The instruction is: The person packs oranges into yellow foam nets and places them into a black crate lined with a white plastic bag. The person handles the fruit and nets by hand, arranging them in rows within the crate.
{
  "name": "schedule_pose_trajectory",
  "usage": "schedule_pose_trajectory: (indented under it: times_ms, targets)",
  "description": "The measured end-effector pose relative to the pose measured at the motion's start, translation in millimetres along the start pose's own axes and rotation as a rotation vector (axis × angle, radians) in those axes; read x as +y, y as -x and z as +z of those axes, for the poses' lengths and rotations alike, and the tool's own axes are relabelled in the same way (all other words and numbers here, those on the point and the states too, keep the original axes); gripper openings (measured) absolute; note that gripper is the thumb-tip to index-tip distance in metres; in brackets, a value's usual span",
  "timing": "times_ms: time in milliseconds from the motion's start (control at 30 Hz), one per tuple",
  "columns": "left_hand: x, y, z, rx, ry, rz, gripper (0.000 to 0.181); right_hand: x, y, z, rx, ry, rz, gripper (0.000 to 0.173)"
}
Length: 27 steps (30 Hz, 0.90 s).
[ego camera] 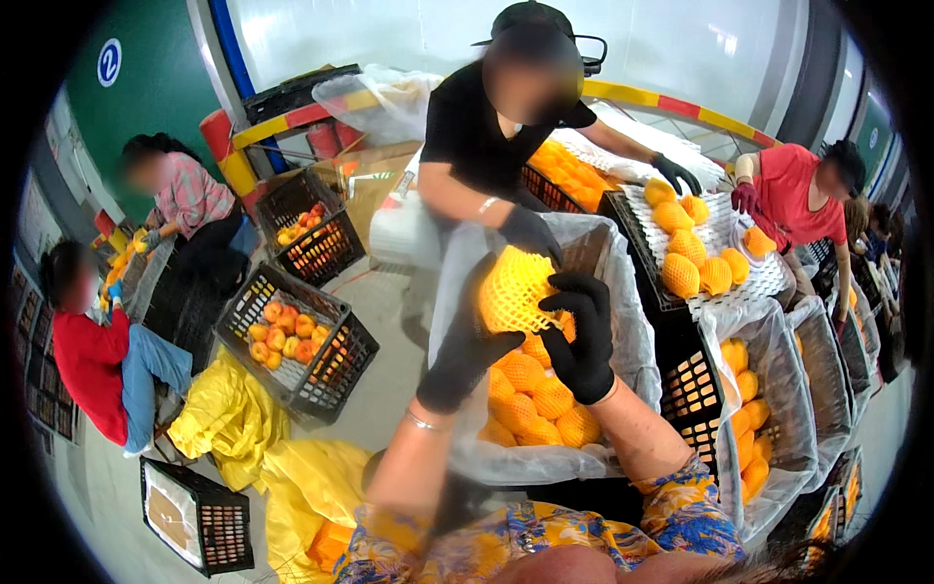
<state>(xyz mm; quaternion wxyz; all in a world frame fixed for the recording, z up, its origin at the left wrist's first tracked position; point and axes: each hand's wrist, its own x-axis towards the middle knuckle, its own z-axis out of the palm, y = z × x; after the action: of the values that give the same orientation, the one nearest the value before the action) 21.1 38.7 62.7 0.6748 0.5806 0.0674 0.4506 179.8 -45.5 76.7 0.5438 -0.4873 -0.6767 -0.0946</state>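
Note:
Between my two black-gloved hands is a fruit in a yellow foam net sleeve. My left hand supports it from the left and below, thumb along its underside. At the lower right of the net, the fingers of my right hand pinch its edge. Directly beneath is a crate lined with translucent plastic film. Several net-sleeved fruits lie in its near part. Across the crate, a co-worker's gloved hand reaches close behind the fruit I hold.
At right, sleeved fruits rest on a white foam net sheet over a black crate; another lined crate holds more. To the left stands a black crate of bare peaches. Yellow plastic bags lie near me. Several co-workers sit around.

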Motion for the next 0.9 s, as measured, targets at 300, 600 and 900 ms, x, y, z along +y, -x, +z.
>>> schedule_pose_trajectory:
  times_ms: [300,600,900]
  targets:
    - [-22.2,5.8,2.0,0.127,-0.203,-0.003,0.066,2.2,-0.1,-6.9,0.014,0.141,-0.077,0.027]
    - [-17.4,10.2,8.8,0.127,-0.093,-0.089,0.040,-4.4,7.0,-3.6,-0.006,0.042,0.177,0.020]
    - [-16.9,7.5,8.7,0.118,-0.027,-0.134,0.041,5.1,6.2,-3.5,0.006,-0.001,0.175,0.021]
